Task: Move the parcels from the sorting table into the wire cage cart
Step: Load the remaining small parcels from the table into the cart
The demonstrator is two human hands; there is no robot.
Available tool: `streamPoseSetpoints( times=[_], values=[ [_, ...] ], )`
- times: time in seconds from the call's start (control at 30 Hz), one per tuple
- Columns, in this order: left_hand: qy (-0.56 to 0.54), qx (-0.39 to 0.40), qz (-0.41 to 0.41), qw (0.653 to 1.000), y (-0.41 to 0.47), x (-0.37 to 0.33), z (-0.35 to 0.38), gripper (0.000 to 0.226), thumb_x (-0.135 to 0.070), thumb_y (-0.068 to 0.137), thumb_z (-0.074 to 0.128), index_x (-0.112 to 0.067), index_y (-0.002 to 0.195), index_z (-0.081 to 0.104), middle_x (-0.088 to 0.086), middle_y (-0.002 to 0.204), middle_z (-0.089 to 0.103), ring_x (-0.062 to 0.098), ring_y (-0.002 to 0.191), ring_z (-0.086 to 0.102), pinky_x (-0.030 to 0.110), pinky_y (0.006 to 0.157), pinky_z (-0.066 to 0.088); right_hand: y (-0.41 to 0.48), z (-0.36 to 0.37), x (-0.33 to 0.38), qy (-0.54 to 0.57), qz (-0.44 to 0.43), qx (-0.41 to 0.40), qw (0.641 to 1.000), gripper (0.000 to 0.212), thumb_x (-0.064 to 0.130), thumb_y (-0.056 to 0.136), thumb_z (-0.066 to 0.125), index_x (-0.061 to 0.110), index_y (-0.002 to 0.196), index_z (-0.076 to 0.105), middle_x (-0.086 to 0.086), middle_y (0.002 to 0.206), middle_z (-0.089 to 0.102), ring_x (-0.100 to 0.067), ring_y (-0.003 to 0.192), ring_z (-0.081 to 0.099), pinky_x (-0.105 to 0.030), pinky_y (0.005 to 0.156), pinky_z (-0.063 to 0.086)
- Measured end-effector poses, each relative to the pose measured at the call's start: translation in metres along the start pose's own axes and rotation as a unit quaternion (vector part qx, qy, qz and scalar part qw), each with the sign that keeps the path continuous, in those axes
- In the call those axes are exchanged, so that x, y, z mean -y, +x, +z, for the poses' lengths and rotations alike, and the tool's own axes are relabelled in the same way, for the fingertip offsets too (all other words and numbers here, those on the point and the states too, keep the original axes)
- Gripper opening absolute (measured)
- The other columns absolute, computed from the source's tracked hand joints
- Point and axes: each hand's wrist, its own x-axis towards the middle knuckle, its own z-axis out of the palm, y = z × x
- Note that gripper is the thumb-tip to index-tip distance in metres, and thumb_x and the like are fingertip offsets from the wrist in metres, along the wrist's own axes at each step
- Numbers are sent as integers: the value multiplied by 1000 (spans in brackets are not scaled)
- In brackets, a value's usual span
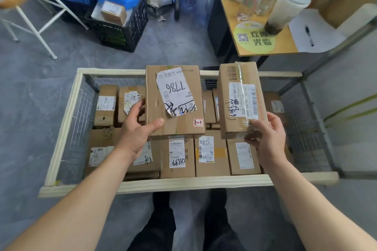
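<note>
I hold two cardboard parcels above the wire cage cart (67, 124). My left hand (138, 128) grips the near left corner of a wide brown box (175, 120) whose white label reads 7786. My right hand (267, 136) grips the near end of a narrower taped box (238, 96) with a barcode label. Both boxes hang over the cart's middle and right. Several labelled parcels (212, 155) lie packed flat on the cart's floor below them.
The cart's pale padded rim (183, 183) runs just in front of my legs. A yellow table (265, 43) with cups stands behind right, beside a white surface with a pen (309, 35). Black crates (120, 30) and a white stool frame (40, 32) stand at the back left.
</note>
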Motion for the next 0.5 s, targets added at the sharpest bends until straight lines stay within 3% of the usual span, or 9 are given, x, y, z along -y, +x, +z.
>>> streamPoseSetpoints(
  times=[0.13, 0.23, 0.33, 0.5],
  values=[
    [7, -28, -20, 999, -3, 22, 17, 116, -57, 43, 95, -32, 146, 47, 0, 144, 55, 22, 134, 50, 55, 105, 47, 21, -9, -18, -7, 29, 24, 999, 37, 20, 91, 68, 22, 124, 52, 4, 104, 75, -19, 96, 74, -31, 68, 60],
    [-1, -39, -41, 998, -7, 48, 29, 101, -49, 46, 95, -38, 137, 53, -5, 138, 59, 16, 129, 55, 50, 103, 50, 35, -19, -37, -20, 46, 39, 998, 36, 19, 91, 68, 21, 123, 53, 3, 104, 75, -21, 95, 74, -35, 69, 62],
    [0, -53, -66, 996, -13, 77, 39, 100, -46, 49, 95, -35, 139, 53, -4, 138, 60, 16, 128, 57, 49, 102, 51, 44, -31, -58, -37, 70, 43, 996, 34, 16, 91, 67, 20, 122, 55, -1, 108, 74, -26, 97, 72, -40, 71, 62],
    [11, -71, -106, 992, -24, 119, 49, 87, -44, 47, 91, -49, 125, 53, -9, 135, 60, 6, 122, 57, 36, 96, 54, 52, -47, -95, -64, 118, 52, 990, 33, 15, 91, 68, 21, 121, 56, -6, 111, 73, -30, 97, 70, -48, 75, 57]
  ],
)
